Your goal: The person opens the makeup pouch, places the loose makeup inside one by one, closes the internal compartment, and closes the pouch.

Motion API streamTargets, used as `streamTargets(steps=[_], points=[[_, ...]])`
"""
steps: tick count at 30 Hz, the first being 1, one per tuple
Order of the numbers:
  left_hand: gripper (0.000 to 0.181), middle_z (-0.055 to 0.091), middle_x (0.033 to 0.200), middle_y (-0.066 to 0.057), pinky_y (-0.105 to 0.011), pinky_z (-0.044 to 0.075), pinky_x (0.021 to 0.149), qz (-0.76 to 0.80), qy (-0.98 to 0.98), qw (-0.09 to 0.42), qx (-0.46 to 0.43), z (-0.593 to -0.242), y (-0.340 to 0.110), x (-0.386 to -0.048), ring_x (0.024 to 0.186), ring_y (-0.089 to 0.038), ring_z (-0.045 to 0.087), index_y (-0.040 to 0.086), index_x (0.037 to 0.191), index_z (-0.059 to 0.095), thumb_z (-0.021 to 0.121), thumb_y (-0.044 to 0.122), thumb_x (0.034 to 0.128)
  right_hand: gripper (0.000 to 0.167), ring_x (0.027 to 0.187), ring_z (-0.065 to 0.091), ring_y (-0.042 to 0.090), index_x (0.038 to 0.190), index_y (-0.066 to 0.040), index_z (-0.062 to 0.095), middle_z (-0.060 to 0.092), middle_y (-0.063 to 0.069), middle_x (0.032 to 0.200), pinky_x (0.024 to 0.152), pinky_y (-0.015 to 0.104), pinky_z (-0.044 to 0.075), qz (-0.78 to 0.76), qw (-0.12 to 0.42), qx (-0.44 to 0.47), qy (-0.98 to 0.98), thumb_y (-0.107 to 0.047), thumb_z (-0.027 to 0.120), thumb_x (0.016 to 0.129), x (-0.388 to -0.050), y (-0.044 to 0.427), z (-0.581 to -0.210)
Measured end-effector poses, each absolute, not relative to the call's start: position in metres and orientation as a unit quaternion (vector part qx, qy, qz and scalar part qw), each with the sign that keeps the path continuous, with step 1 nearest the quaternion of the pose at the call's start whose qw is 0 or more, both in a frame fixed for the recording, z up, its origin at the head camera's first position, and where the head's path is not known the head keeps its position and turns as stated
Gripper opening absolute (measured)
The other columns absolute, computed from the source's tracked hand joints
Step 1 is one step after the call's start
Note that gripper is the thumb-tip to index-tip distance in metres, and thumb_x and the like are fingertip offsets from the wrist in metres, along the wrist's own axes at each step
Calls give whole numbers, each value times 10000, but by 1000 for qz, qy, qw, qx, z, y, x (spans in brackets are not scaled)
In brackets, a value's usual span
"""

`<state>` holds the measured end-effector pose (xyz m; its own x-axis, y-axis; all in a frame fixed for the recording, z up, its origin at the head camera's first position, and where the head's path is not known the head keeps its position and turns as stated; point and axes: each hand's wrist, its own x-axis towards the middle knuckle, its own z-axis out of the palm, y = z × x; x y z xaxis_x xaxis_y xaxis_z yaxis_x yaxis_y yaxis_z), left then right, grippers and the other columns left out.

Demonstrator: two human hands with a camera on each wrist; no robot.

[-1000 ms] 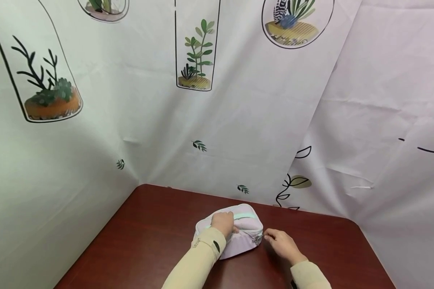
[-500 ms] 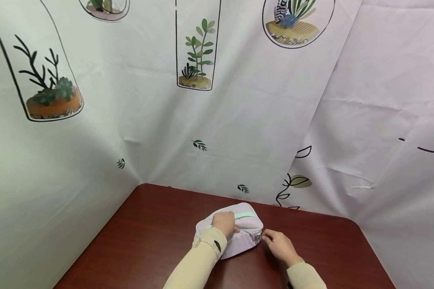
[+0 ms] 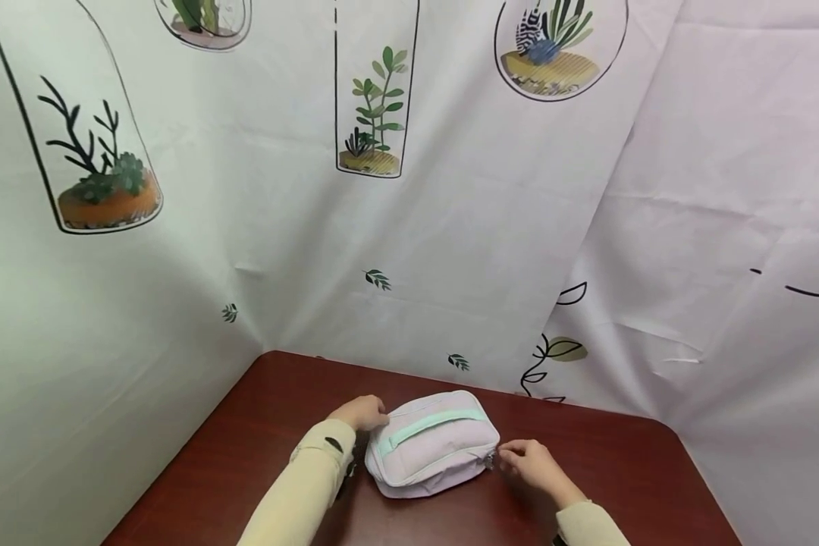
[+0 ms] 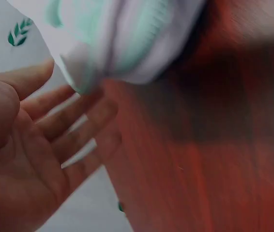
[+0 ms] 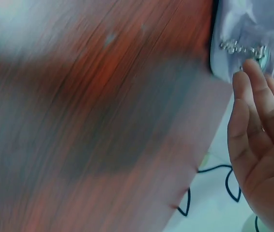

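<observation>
A pale lilac zippered pouch (image 3: 437, 462) with a mint-green strap (image 3: 428, 428) lies on the table, its silver chain charm (image 5: 243, 48) hanging at the right end. My left hand (image 3: 362, 413) is at the pouch's left end. In the left wrist view the fingers of this left hand (image 4: 40, 130) are spread, with the thumb near the pouch's corner, and nothing is gripped. My right hand (image 3: 535, 466) is just right of the pouch. The right wrist view has its loosely bent fingers (image 5: 267, 108) close to the charm; whether they touch it is unclear.
The dark red-brown wooden table (image 3: 246, 447) has rounded back corners. White fabric printed with plants (image 3: 450, 227) hangs behind it and along both sides.
My left hand has let go of the pouch's top and moved left to its end, uncovering the strap. The pouch has shifted slightly. My right hand has drawn slightly away from the pouch.
</observation>
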<state>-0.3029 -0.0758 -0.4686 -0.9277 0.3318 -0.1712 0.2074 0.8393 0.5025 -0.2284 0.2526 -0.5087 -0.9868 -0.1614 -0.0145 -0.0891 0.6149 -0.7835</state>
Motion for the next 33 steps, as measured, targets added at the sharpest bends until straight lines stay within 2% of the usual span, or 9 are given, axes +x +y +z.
streamTargets(steps=[4, 7, 15, 17, 19, 22, 26, 29, 33], points=[[115, 642, 689, -80, -334, 482, 543, 285, 931, 164, 159, -473, -81, -295, 600, -205, 597, 14, 792, 694, 675, 117, 838, 308, 700, 605, 221, 1074, 128, 595, 662, 132, 821, 569, 332, 479, -493, 53, -19, 868, -117, 575, 890, -231, 247, -509], [159, 639, 588, -102, -337, 495, 503, 296, 915, 215, 170, -473, -80, -290, 544, -237, 633, 35, 674, 679, 699, 105, 815, 439, 810, 615, 278, 1209, 168, 478, 635, 192, 949, 616, 371, 496, -546, 74, 2, 834, -134, 554, 899, -236, 242, -509], [152, 678, 688, -163, -294, 511, 516, 341, 832, 390, 198, -479, -56, -280, 648, -269, 680, -2, 706, 694, 681, 96, 822, 663, 1150, 457, 361, 1393, 143, 144, 386, 331, 1324, 876, 490, 418, -664, 86, 35, 742, -75, 518, 891, -245, 227, -512], [161, 685, 722, -162, -294, 516, 534, 351, 811, 425, 195, -482, -50, -279, 668, -259, 682, -7, 738, 695, 669, 118, 837, 649, 1213, 404, 388, 1397, 130, 140, 323, 340, 1372, 910, 504, 390, -667, 84, 32, 739, -84, 507, 907, -246, 228, -512], [189, 687, 725, -146, -302, 517, 538, 356, 806, 435, 186, -485, -46, -280, 645, -233, 676, 1, 740, 687, 657, 153, 848, 607, 1186, 434, 389, 1382, 111, 222, 366, 327, 1349, 884, 489, 411, -642, 80, 32, 762, -126, 525, 913, -245, 230, -512], [182, 660, 697, -120, -337, 512, 515, 380, 832, 371, 161, -486, -44, -285, 584, -204, 626, 18, 740, 645, 645, 171, 838, 475, 944, 584, 323, 1229, 87, 431, 556, 259, 1102, 694, 410, 483, -575, 102, 37, 811, -250, 550, 916, -238, 236, -508], [136, 576, 890, -157, -410, 500, 678, 378, 891, 192, 163, -481, -44, -303, 788, -275, 573, 1, 921, 576, 590, 116, 852, 474, 621, 617, 173, 976, 22, 567, 645, 111, 815, 464, 269, 448, -504, 260, 6, 824, -443, 509, 914, -223, 243, -506], [284, 478, 1215, -228, -476, 371, 937, 345, 913, 101, 190, -481, -38, -318, 1130, -366, 458, -19, 1182, 521, 514, 82, 917, 537, 588, 640, 141, 938, 12, 638, 683, 145, 798, 426, 225, 445, -503, 364, -43, 783, -493, 456, 925, -214, 240, -512], [421, 254, 1477, -177, -500, 230, 1047, 304, 919, 75, 239, -501, -31, -329, 1328, -393, 239, 83, 1394, 409, 424, 140, 977, 501, 639, 662, 136, 930, 33, 674, 688, 177, 814, 448, 209, 465, -552, 383, -85, 736, -418, 457, 946, -208, 230, -523]])
